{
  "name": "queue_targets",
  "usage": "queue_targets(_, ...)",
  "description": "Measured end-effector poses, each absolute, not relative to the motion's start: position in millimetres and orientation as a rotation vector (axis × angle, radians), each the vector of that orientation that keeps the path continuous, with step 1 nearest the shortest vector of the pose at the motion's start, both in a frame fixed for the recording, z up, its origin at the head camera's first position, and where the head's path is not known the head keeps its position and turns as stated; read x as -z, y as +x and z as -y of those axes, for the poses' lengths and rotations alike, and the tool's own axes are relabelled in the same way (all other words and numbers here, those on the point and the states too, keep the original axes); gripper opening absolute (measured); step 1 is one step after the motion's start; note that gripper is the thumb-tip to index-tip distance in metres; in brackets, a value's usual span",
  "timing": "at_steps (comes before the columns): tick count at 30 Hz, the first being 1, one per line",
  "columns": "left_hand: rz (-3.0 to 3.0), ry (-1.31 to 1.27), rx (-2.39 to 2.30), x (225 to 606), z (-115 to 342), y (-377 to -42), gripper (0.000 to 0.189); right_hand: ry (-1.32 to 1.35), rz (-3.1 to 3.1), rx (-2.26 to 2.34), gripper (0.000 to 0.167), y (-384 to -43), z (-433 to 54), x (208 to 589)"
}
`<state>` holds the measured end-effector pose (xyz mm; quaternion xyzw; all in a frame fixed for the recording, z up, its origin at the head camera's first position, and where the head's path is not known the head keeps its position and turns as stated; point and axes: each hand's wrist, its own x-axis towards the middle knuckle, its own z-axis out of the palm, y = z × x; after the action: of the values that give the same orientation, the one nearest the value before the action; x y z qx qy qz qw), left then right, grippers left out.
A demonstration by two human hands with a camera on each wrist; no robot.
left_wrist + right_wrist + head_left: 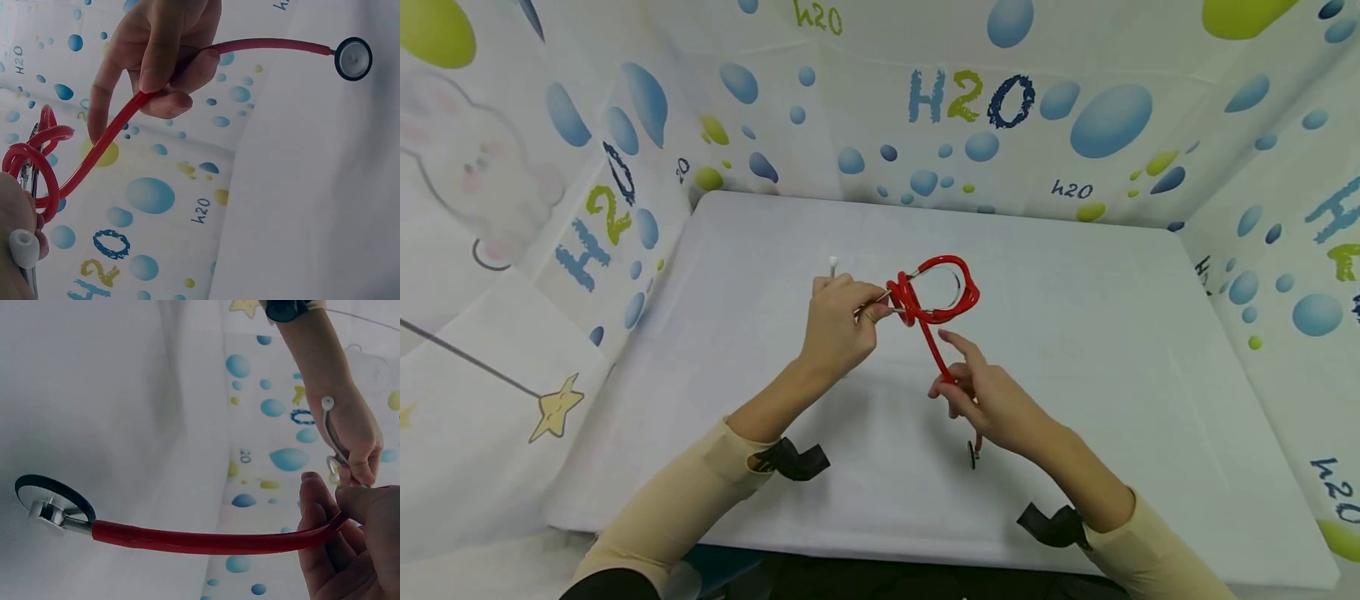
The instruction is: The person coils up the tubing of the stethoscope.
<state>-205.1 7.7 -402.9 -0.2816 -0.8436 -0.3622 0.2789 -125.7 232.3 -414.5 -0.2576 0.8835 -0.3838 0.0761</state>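
Observation:
A red stethoscope [951, 317] is held above the table, part of its tubing looped and wound round its metal ear tubes. My left hand [842, 321] pinches the ear tubes beside the wound part; a white ear tip [833, 261] sticks up behind the fingers. Lower and to the right, my right hand [996, 400] pinches the tubing between thumb and fingers, its index finger stretched toward the coil. From that hand hangs the free end with its round chest piece [354, 59]. In the right wrist view the black-rimmed chest piece [53, 503] shows from the side.
A white cloth covers the table [1112, 375]. Behind and at both sides stand curtains [880, 108] printed with drops and lettering. Black straps [793, 460] hang from both wrists near the beige sleeves.

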Motion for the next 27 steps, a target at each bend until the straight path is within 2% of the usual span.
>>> queue_targets(2,2.271,-0.745,0.969,403.9,-7.8,-205.5,0.012,-0.819,-2.619,1.199,0.058,-125.2,-232.4,417.0)
queue_targets(6,2.297,-0.724,0.954,408.3,-8.4,-206.9,0.014,-0.913,-2.561,1.224,0.029,-125.3,-234.2,420.1)
queue_targets(8,2.311,-0.714,0.949,410.8,-8.9,-207.4,0.014,-0.933,-2.529,1.229,0.022,-125.3,-234.7,420.2)
queue_targets(15,2.351,-0.694,0.936,419.0,-9.6,-209.5,0.012,-0.999,-2.464,1.314,0.023,-123.4,-236.4,423.4)
queue_targets(21,2.366,-0.691,0.914,423.7,-9.2,-210.4,0.013,-1.122,-2.476,1.280,0.046,-123.2,-238.3,426.5)
queue_targets(27,2.375,-0.703,0.877,427.5,-8.8,-212.0,0.013,-1.230,-2.578,1.199,0.036,-125.5,-237.8,429.6)
